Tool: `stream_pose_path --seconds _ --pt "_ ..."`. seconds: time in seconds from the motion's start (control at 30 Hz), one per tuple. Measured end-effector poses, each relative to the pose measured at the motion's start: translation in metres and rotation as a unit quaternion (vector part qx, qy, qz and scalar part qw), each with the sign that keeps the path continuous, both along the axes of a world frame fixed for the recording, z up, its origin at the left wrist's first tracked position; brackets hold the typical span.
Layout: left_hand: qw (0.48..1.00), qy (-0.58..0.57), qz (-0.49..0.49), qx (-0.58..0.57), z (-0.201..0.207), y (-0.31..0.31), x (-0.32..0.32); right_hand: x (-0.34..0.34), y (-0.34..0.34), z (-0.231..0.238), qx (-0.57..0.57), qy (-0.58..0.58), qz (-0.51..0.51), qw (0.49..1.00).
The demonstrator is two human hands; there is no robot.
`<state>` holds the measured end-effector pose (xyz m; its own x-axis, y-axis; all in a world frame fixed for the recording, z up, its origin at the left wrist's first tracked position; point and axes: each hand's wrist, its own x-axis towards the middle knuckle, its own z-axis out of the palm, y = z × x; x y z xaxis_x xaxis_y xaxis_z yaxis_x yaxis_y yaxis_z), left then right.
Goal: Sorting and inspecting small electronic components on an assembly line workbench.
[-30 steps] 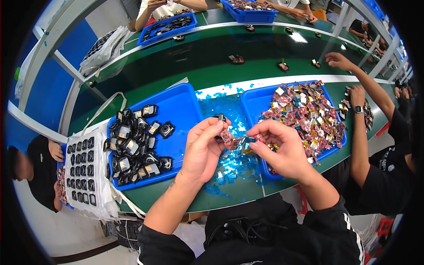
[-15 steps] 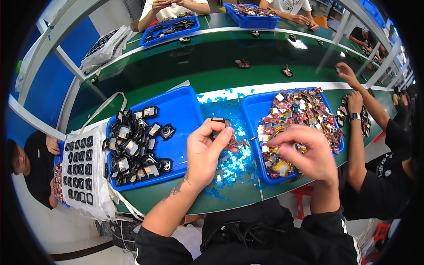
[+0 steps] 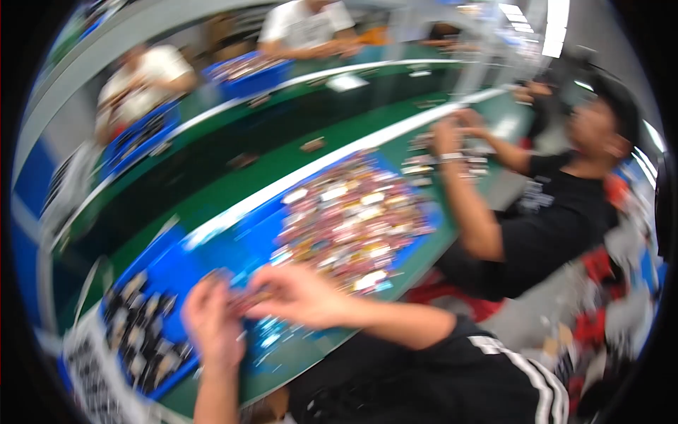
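Note:
The picture is smeared by motion. My left hand (image 3: 214,325) is raised over the green bench, its fingers closed around a small electronic part (image 3: 240,302) that shows reddish between my hands. My right hand (image 3: 300,295) meets it from the right, thumb and fingers pinched at the same part; what exactly they grip is blurred. Left of my hands, a blue tray (image 3: 175,326) holds a heap of black square housings (image 3: 141,336). Beyond my right hand, a second blue tray (image 3: 256,234) is heaped with small red, yellow and silver circuit pieces (image 3: 346,219).
Blue film scraps (image 3: 272,339) litter the bench between the trays. A white sheet with rows of black parts (image 3: 92,371) lies at lower left. A green conveyor (image 3: 212,180) runs behind a white rail. A co-worker in black (image 3: 558,212) works at right; others sit across the belt.
The view has swung to the right, showing more of the co-worker there. My right hand has moved from over the circuit pieces to my left hand, and their fingers now meet.

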<state>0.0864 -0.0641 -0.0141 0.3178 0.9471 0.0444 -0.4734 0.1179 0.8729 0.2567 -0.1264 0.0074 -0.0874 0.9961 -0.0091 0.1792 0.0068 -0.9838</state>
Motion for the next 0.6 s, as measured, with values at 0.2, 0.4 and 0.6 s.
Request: stream_pose_path --seconds 0.2,0.4,0.6 --pt "0.954 0.220 0.058 0.197 0.013 -0.010 -0.024 -0.016 -0.004 0.007 0.160 -0.040 -0.038 0.986" --pt "0.969 0.184 0.022 0.162 0.009 -0.014 -0.008 -0.015 -0.014 0.003 0.292 -0.130 -0.092 0.943" --pt "0.971 0.199 0.042 0.123 0.009 -0.021 -0.006 0.010 -0.019 0.010 0.207 -0.380 -0.046 0.900"
